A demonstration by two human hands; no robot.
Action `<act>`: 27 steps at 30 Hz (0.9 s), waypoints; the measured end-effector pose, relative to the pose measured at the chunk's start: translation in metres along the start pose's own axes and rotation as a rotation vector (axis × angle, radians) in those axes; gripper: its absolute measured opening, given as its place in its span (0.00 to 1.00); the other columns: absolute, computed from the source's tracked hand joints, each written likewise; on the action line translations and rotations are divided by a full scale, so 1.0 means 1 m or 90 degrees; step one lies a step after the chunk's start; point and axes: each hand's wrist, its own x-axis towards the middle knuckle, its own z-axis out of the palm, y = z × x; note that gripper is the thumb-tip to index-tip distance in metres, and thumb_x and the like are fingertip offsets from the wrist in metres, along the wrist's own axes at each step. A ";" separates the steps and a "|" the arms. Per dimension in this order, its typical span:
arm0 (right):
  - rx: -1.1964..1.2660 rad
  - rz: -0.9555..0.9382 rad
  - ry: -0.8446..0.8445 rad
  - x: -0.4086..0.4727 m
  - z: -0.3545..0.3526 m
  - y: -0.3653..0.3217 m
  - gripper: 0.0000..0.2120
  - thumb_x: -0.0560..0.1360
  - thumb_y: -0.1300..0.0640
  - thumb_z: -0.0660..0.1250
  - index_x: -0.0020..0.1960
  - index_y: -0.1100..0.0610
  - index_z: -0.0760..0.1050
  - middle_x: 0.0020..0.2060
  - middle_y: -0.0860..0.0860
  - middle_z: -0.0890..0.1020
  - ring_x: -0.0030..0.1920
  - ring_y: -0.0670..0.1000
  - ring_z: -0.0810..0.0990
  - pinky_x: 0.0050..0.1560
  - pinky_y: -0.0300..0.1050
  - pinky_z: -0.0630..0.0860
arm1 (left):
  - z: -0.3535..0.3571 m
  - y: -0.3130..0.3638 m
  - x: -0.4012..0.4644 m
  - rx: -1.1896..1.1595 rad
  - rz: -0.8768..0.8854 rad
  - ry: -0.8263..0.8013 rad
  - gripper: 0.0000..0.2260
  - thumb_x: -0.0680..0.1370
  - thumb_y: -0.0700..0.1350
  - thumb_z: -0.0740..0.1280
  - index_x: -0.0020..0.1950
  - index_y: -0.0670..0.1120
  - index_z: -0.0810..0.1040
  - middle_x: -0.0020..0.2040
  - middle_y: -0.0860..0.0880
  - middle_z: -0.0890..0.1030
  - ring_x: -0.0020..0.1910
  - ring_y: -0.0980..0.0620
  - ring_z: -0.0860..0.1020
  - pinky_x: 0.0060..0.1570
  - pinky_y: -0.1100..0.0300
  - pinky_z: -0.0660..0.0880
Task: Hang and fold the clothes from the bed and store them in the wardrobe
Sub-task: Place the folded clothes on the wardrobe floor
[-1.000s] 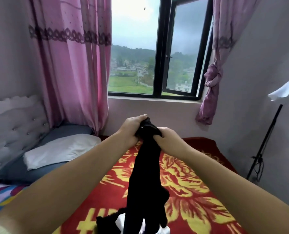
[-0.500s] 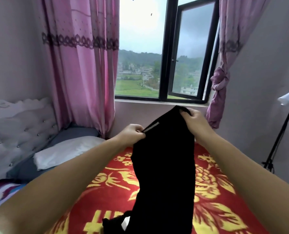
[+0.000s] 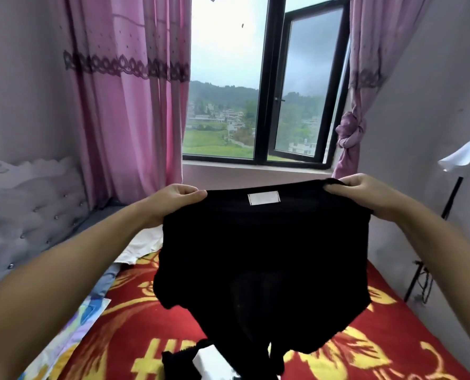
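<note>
Above bed, black garment spread crosswise

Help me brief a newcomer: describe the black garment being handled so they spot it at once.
Look below the window, above the red and gold bedspread. The black garment hangs spread between the left hand and right hand. Its white label at the top edge sets it apart.
</note>
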 end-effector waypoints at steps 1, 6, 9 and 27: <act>-0.012 0.007 -0.044 -0.004 -0.007 -0.001 0.22 0.64 0.38 0.73 0.42 0.57 0.84 0.32 0.53 0.82 0.29 0.48 0.79 0.30 0.36 0.75 | -0.005 0.005 -0.002 0.034 -0.010 -0.064 0.32 0.63 0.68 0.73 0.46 0.40 0.74 0.27 0.52 0.67 0.22 0.56 0.65 0.21 0.66 0.64; 0.063 0.058 -0.214 -0.019 -0.027 -0.002 0.21 0.62 0.38 0.77 0.35 0.56 0.81 0.26 0.50 0.78 0.23 0.44 0.75 0.24 0.34 0.72 | -0.034 0.031 -0.008 0.098 -0.089 -0.332 0.17 0.66 0.57 0.78 0.43 0.46 0.81 0.29 0.53 0.74 0.24 0.58 0.72 0.22 0.66 0.68; 0.036 0.112 -0.108 -0.012 -0.013 0.008 0.22 0.63 0.40 0.77 0.40 0.59 0.83 0.30 0.53 0.81 0.26 0.47 0.77 0.28 0.37 0.75 | -0.033 0.027 -0.001 0.118 -0.149 -0.227 0.18 0.65 0.54 0.79 0.45 0.42 0.83 0.37 0.46 0.81 0.31 0.52 0.79 0.32 0.62 0.76; 0.037 -0.058 -0.146 0.009 0.143 -0.040 0.08 0.78 0.48 0.64 0.57 0.47 0.74 0.48 0.43 0.83 0.49 0.41 0.82 0.46 0.33 0.75 | 0.107 0.056 0.014 -0.371 -0.129 0.037 0.08 0.82 0.42 0.59 0.51 0.40 0.76 0.40 0.43 0.81 0.33 0.50 0.82 0.33 0.58 0.80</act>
